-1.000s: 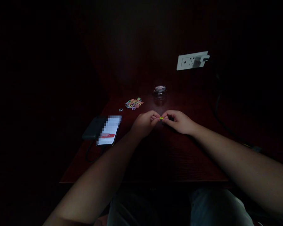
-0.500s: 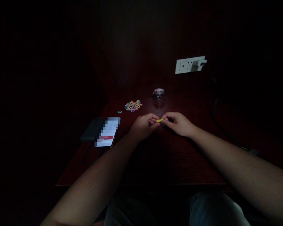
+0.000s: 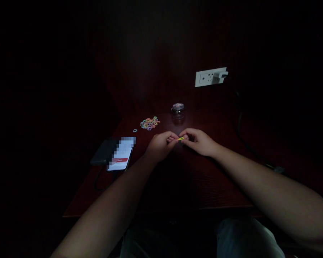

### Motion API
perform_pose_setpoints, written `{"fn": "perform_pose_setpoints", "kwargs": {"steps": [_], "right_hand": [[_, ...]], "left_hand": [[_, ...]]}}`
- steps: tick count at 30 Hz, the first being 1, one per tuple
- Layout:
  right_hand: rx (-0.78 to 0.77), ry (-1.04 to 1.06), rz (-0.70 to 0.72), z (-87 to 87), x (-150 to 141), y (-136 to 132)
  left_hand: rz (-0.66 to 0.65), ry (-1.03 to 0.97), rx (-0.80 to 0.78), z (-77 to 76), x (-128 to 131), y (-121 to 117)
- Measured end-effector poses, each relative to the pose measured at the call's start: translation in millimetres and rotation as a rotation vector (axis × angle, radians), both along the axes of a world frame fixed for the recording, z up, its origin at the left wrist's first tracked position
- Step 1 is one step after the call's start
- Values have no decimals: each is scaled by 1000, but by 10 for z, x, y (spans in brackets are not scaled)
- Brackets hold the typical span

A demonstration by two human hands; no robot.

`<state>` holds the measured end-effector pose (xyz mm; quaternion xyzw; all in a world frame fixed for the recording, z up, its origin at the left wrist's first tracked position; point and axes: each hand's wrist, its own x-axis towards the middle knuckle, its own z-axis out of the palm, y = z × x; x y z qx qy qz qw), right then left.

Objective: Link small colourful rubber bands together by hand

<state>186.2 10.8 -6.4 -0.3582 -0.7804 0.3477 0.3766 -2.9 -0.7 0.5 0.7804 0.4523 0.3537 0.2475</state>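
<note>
My left hand (image 3: 160, 144) and my right hand (image 3: 197, 141) meet over the middle of a dark red table (image 3: 210, 186). Both pinch a small yellow rubber band (image 3: 181, 138) stretched between their fingertips. A pile of small coloured rubber bands (image 3: 150, 123) lies beyond my left hand, with one loose band (image 3: 135, 130) to its left. A small clear jar (image 3: 178, 110) stands behind my hands.
A lit phone (image 3: 121, 155) lies at the table's left beside a dark power bank (image 3: 102, 152) with a cable. A white wall socket (image 3: 210, 76) holds a plug, and its dark cable (image 3: 242, 136) runs down the right side. The room is very dark.
The yellow band went from bunched to stretched, then a little shorter again. The whole view slid slightly left and down; my hands stayed together.
</note>
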Motion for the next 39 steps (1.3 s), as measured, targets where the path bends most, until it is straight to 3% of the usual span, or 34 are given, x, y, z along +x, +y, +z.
{"fn": "perform_pose_setpoints", "kwargs": {"steps": [13,26,39], "right_hand": [[33,-35,-9,28,-15,-31],[33,-64,-68,57,5,-40],[-32,-34,22,61,1,-51]], "left_hand": [[-5,37,39,63,32,-58],[-4,17,34,32,27,-51],[-11,20,26,39,26,-50]]}}
